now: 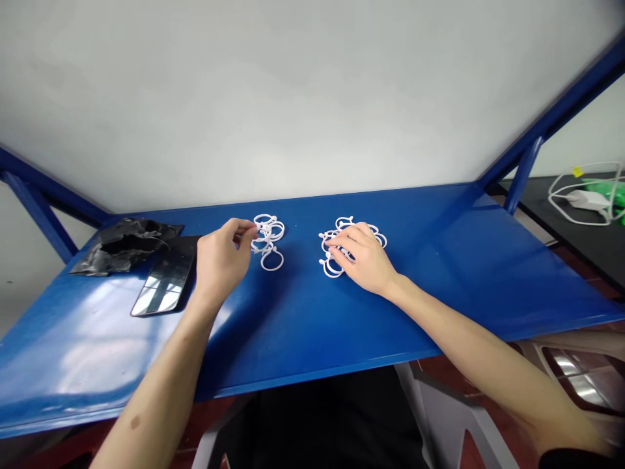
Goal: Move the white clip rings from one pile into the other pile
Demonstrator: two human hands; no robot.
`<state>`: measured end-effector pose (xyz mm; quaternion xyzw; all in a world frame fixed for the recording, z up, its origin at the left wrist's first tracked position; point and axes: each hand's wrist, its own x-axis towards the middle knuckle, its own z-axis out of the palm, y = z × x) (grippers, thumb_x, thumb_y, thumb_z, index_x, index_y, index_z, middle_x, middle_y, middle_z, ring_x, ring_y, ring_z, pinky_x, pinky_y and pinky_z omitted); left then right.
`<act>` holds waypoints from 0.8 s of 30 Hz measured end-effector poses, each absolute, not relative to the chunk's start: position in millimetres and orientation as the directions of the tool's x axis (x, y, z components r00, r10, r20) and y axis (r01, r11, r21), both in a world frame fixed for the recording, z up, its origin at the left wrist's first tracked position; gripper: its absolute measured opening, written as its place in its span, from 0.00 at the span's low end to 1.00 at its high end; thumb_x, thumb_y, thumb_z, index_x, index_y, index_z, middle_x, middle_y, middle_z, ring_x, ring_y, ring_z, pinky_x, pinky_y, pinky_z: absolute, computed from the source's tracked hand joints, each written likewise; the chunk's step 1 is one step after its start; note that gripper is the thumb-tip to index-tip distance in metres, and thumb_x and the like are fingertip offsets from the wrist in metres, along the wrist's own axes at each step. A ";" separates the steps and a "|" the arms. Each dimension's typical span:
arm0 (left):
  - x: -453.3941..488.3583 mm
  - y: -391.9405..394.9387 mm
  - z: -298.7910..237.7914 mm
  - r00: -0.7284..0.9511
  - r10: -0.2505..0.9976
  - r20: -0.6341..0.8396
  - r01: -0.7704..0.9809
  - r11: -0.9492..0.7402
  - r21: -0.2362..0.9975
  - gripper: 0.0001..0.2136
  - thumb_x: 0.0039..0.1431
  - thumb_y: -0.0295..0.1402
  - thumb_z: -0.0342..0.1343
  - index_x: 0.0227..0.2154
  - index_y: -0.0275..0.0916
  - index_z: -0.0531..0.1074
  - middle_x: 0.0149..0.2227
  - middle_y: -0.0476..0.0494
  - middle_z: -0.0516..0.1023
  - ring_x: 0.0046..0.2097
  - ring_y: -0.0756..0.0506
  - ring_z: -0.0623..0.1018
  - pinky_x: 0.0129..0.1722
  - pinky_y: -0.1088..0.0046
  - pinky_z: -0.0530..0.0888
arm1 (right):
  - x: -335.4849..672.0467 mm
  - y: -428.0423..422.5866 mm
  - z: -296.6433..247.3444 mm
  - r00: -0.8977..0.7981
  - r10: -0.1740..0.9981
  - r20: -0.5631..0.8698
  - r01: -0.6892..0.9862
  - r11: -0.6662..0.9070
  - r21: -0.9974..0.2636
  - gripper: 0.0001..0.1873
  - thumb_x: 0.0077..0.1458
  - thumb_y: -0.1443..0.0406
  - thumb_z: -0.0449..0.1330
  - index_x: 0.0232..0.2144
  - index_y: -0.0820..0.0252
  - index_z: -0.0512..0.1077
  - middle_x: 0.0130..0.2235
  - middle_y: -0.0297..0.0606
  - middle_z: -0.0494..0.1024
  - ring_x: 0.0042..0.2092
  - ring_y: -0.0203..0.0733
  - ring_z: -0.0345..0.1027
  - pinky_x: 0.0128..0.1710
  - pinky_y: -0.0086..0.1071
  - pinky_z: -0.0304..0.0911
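Observation:
Two loose groups of thin white plastic rings, each ring with a small knob, lie on the blue table. My left hand point(223, 259) is at the left group of rings point(272, 259). Its thumb and forefinger pinch together at the edge of a white ring. Over the right group of rings point(333, 267) is my right hand point(364, 257), palm down, fingers bent but somewhat apart, their tips touching or just above the rings. It covers part of that group, and no ring is plainly gripped in it.
A phone point(163, 286) with a dark glossy face lies left of my left hand, beside a crumpled black plastic bag point(127, 244). The blue tabletop point(303, 326) meets a pale wall. A white cable point(581, 218) and green plastic point(610, 192) rest on a dark surface at right.

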<state>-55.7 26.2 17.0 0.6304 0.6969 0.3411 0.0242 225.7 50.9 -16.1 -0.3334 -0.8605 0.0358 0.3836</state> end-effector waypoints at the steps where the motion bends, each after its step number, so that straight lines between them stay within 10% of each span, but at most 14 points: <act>1: -55.2 25.9 16.9 -0.199 0.886 0.418 0.865 -0.042 0.500 0.06 0.64 0.36 0.56 0.38 0.43 0.77 0.34 0.49 0.84 0.33 0.47 0.79 0.40 0.69 0.72 | 225.1 50.0 -16.2 -0.489 0.592 0.640 0.538 0.783 -0.313 0.09 0.68 0.65 0.58 0.43 0.59 0.79 0.41 0.42 0.80 0.47 0.48 0.67 0.48 0.45 0.69; 17: -1.8 8.4 2.8 0.067 0.990 0.120 0.379 -0.137 0.915 0.14 0.66 0.45 0.55 0.37 0.38 0.75 0.25 0.51 0.76 0.26 0.51 0.74 0.27 0.76 0.69 | 216.1 33.5 -9.5 -0.590 0.528 0.611 0.348 0.849 -0.397 0.14 0.67 0.62 0.60 0.53 0.56 0.72 0.46 0.41 0.81 0.44 0.42 0.76 0.45 0.40 0.74; 24: 4.5 0.4 -1.1 0.211 0.913 0.348 0.626 -0.400 0.669 0.13 0.67 0.43 0.56 0.46 0.40 0.76 0.42 0.44 0.81 0.35 0.48 0.78 0.34 0.72 0.75 | 217.6 33.8 -9.4 -0.562 0.555 0.613 0.324 0.830 -0.455 0.06 0.67 0.66 0.58 0.44 0.59 0.74 0.38 0.39 0.81 0.39 0.40 0.76 0.41 0.36 0.74</act>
